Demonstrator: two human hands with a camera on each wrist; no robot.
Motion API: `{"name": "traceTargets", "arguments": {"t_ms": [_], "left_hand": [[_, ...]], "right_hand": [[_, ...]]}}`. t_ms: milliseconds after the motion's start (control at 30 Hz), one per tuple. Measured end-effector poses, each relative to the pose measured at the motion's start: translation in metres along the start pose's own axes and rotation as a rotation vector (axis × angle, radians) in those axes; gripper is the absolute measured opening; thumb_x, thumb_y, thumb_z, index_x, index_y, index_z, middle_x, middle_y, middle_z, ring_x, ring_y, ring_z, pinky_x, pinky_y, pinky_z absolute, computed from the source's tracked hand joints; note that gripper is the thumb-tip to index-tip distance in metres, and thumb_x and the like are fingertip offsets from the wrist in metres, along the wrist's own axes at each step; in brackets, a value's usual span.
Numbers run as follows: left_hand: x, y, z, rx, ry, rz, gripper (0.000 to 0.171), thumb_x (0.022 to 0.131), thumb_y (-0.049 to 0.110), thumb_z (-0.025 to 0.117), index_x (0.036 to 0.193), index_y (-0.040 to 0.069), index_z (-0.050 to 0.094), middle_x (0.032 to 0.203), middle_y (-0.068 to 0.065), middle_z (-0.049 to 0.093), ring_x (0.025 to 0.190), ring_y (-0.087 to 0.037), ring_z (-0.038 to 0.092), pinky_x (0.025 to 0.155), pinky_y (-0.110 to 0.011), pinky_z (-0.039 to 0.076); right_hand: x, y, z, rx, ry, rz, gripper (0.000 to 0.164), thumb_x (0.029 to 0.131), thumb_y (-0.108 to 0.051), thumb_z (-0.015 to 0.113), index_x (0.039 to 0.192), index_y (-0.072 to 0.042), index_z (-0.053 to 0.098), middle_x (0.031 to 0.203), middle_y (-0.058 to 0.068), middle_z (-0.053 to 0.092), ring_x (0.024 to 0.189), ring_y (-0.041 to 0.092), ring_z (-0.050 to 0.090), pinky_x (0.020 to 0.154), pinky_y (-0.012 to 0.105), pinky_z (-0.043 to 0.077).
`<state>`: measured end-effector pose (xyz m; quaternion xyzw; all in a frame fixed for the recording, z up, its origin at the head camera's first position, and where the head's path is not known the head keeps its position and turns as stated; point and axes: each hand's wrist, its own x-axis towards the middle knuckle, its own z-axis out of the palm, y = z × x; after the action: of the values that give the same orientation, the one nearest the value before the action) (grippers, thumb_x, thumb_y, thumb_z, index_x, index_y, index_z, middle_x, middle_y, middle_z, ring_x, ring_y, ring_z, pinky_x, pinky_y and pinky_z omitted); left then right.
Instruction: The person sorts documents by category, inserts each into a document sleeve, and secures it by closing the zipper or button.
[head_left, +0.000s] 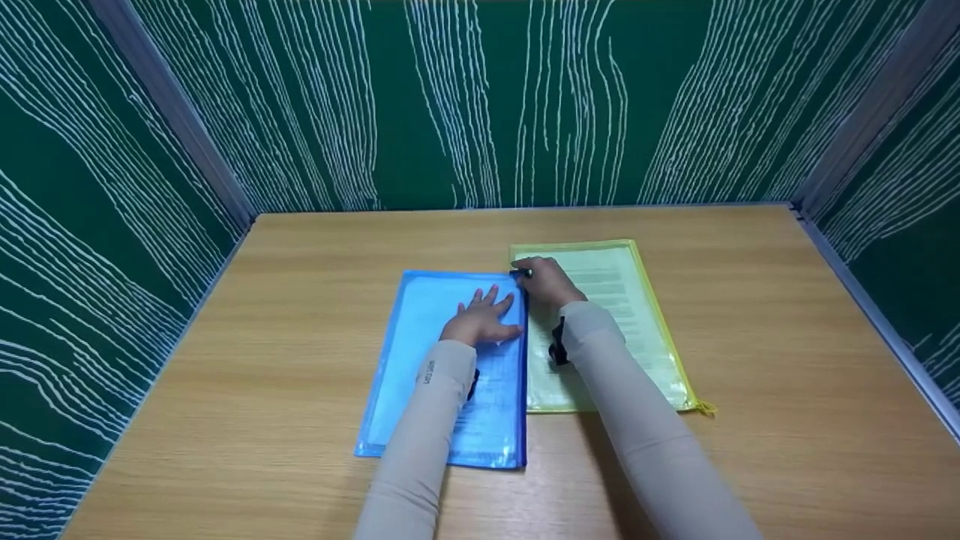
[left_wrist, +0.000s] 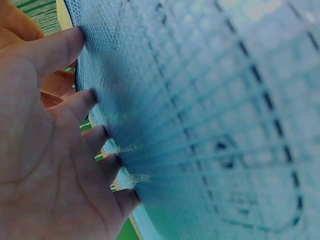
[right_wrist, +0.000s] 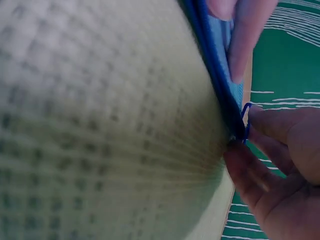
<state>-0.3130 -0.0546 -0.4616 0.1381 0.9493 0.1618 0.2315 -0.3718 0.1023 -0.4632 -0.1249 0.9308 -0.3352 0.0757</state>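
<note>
A blue zip document pouch with papers inside lies flat on the table. My left hand rests on its upper part, fingers spread; in the left wrist view, the fingertips press on the blue mesh. At the pouch's top right corner, my right hand pinches the zipper pull, whose blue cord loop shows between thumb and fingers in the right wrist view. The dark blue zipper runs along the pouch's right edge. Under my right forearm lies a yellow zip pouch with printed sheets in it.
The wooden table extends around both pouches. Green panels with white wavy lines stand at the back and sides, framed by grey posts. A yellow cord tassel sticks out from the yellow pouch's lower right corner.
</note>
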Motion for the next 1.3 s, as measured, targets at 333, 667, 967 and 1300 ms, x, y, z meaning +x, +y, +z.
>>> {"name": "traceTargets", "arguments": {"t_ms": [333, 667, 967, 1300], "left_hand": [[0.000, 0.000, 0.000, -0.004, 0.010, 0.022, 0.073, 0.095, 0.050, 0.050, 0.155, 0.027, 0.016, 0.163, -0.004, -0.001, 0.150, -0.029, -0.006, 0.119, -0.055, 0.002], [0.001, 0.000, 0.001, -0.023, 0.013, 0.020, 0.073, 0.094, 0.050, 0.051, 0.155, 0.027, 0.017, 0.163, -0.003, -0.001, 0.150, -0.028, -0.006, 0.120, -0.054, 0.001], [0.002, 0.000, 0.002, -0.040, 0.012, 0.010, 0.074, 0.094, 0.052, 0.051, 0.155, 0.027, 0.017, 0.163, -0.003, -0.002, 0.150, -0.028, -0.008, 0.120, -0.053, 0.000], [-0.001, -0.001, 0.003, -0.039, 0.044, 0.015, 0.074, 0.093, 0.051, 0.053, 0.154, 0.027, 0.019, 0.163, -0.004, 0.002, 0.150, -0.028, -0.005, 0.120, -0.053, 0.002]], "right_hand": [[0.000, 0.007, 0.004, -0.007, 0.099, -0.075, 0.028, 0.091, -0.002, 0.062, 0.118, 0.002, 0.067, 0.114, 0.022, 0.065, 0.110, 0.033, 0.060, 0.098, 0.043, 0.048], [-0.001, 0.009, 0.005, 0.058, 0.087, -0.023, 0.034, 0.092, 0.000, 0.060, 0.126, 0.001, 0.062, 0.119, 0.021, 0.062, 0.112, 0.032, 0.059, 0.098, 0.042, 0.049], [-0.008, 0.011, 0.001, 0.158, 0.134, 0.045, 0.023, 0.094, -0.003, 0.057, 0.113, 0.003, 0.068, 0.114, 0.019, 0.068, 0.107, 0.030, 0.063, 0.094, 0.042, 0.051], [-0.019, 0.018, -0.007, 0.247, 0.216, 0.088, 0.025, 0.096, -0.008, 0.055, 0.115, 0.003, 0.067, 0.116, 0.019, 0.067, 0.110, 0.030, 0.061, 0.097, 0.043, 0.048]]}}
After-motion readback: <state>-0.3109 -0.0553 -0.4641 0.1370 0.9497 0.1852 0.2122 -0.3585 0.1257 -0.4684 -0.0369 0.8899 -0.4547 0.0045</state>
